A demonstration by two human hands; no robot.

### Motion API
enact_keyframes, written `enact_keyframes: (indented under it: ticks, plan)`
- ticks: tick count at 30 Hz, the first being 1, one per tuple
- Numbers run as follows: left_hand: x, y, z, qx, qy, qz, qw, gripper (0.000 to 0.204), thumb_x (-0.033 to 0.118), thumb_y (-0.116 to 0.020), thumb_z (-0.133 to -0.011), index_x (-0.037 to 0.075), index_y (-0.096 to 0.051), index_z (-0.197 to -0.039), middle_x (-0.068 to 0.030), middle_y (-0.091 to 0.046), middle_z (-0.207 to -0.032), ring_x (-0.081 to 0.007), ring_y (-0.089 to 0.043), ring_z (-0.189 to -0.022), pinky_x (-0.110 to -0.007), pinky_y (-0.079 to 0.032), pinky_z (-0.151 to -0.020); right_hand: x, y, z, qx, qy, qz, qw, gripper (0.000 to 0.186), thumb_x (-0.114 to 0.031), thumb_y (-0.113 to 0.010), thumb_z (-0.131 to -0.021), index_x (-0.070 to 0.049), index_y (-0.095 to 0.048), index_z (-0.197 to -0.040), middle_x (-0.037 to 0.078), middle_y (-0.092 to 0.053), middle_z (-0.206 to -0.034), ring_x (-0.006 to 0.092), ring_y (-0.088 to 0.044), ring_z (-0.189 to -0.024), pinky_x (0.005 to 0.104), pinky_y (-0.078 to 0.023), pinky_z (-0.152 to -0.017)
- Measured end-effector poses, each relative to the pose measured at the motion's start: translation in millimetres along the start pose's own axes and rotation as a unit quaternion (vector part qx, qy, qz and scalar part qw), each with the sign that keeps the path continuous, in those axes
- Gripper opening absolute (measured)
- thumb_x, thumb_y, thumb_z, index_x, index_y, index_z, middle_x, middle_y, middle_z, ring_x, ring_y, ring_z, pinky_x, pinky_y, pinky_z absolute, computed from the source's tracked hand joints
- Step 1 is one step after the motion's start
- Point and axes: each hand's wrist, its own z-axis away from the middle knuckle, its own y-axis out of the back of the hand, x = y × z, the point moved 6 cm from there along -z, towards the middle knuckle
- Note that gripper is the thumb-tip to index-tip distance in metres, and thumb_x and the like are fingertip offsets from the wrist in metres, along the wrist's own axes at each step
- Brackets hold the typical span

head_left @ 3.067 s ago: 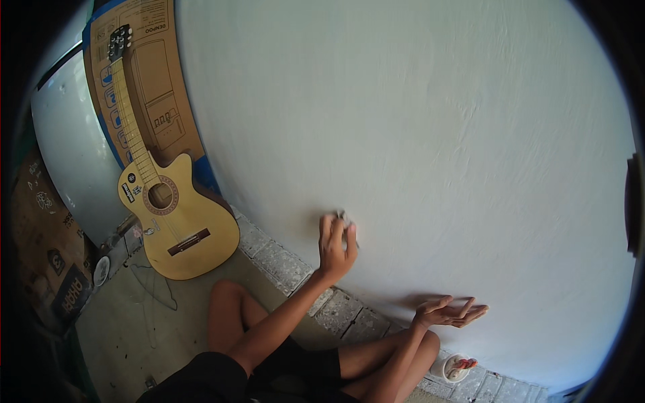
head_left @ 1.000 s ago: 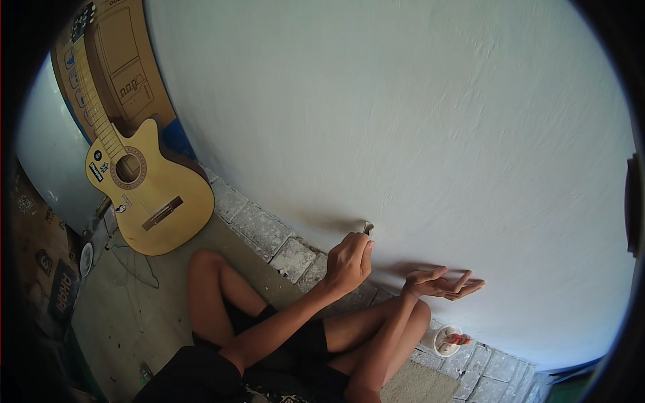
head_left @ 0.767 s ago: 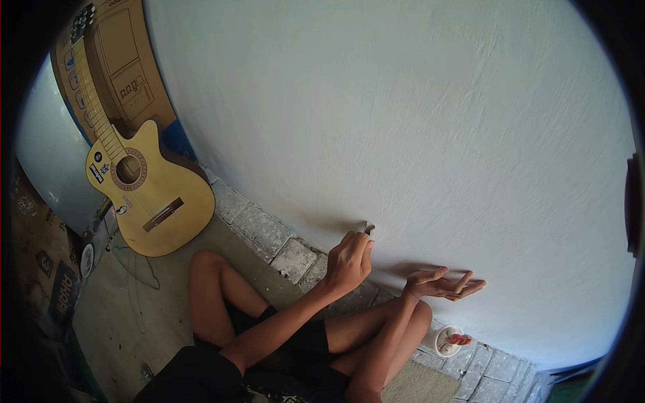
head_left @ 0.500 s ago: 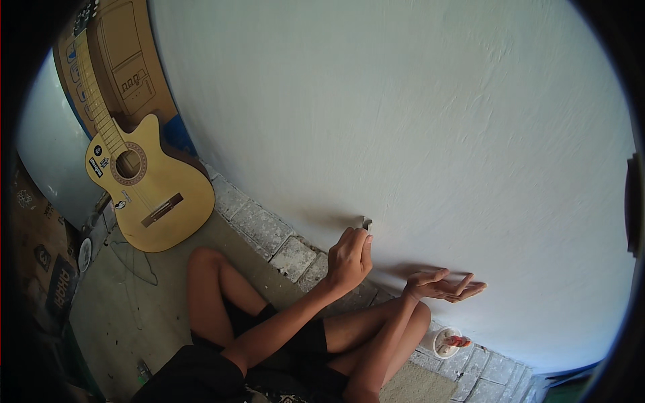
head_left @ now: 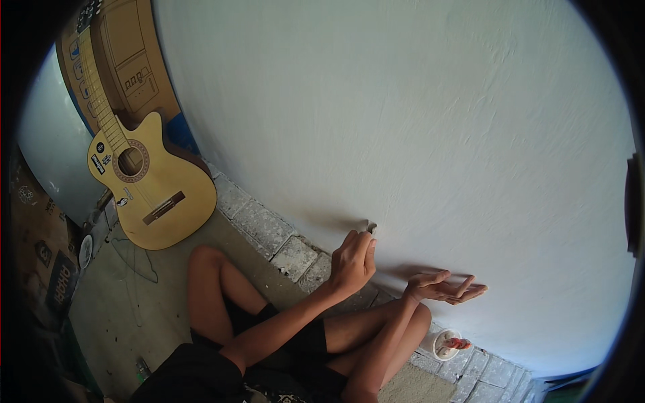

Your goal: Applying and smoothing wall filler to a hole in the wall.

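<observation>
My left hand (head_left: 353,262) is closed around a small grey flat piece (head_left: 371,228), of which only the end shows above my fingers. That end is at the pale wall (head_left: 430,148), low down, and casts a shadow to its left. What the rest of the piece looks like is hidden in my fist. My right hand (head_left: 445,287) is beside the wall, palm turned up and fingers spread, holding nothing. Below it, a white cup (head_left: 440,349) stands by the wall's foot, with something red and pale stuff in it.
An acoustic guitar (head_left: 164,195) leans against a large cardboard box (head_left: 131,60) at the left. Whitish bricks (head_left: 265,228) run along the wall's foot. A thin wire-like loop (head_left: 144,272) lies on the floor. More printed boxes (head_left: 40,248) stand at the far left. My bent legs (head_left: 205,295) are below.
My left hand and the grey piece have shifted slightly right and down along the wall. My right hand stays practically where it was.
</observation>
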Motion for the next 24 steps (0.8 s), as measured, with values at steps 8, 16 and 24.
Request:
enact_keyframes:
  ticks: [8, 16, 24]
  plan:
    - [0.9, 1.8, 1.2, 0.004, 0.006, -0.005, 1.0, 0.012, 0.004, -0.054, -0.089, 0.001, -0.048, -0.079, -0.0144, -0.046, -0.067, -0.0331, -0.048, -0.058, -0.041, -0.04, -0.05, 2.8, -1.1, 1.4, 0.0, -0.003, 0.003, 1.0, 0.046, -0.032, -0.038, -0.099, -0.001, -0.038, -0.133, 0.022, -0.021, -0.147, 0.0417, -0.018, -0.14, 0.0597, -0.022, -0.112]
    - [11.3, 0.9, -5.2, -0.008, -0.017, 0.009, 1.0, 0.014, 0.006, -0.054, -0.09, 0.002, -0.047, -0.078, -0.0149, -0.045, -0.066, -0.0332, -0.048, -0.058, -0.041, -0.04, -0.05, -1.9, -0.3, -0.5, 0.006, 0.001, -0.005, 1.0, 0.045, -0.031, -0.038, -0.099, 0.0, -0.039, -0.132, 0.022, -0.021, -0.147, 0.0422, -0.019, -0.139, 0.0605, -0.022, -0.112]
    - [8.8, -1.0, -1.7, -0.015, -0.018, 0.022, 0.999, 0.013, 0.004, -0.053, -0.09, 0.001, -0.047, -0.079, -0.0146, -0.046, -0.068, -0.0341, -0.048, -0.059, -0.042, -0.039, -0.051, 3.2, -0.8, 1.3, -0.005, -0.012, 0.02, 1.0, 0.046, -0.033, -0.037, -0.099, -0.002, -0.039, -0.133, 0.022, -0.021, -0.147, 0.041, -0.02, -0.139, 0.0586, -0.021, -0.112]
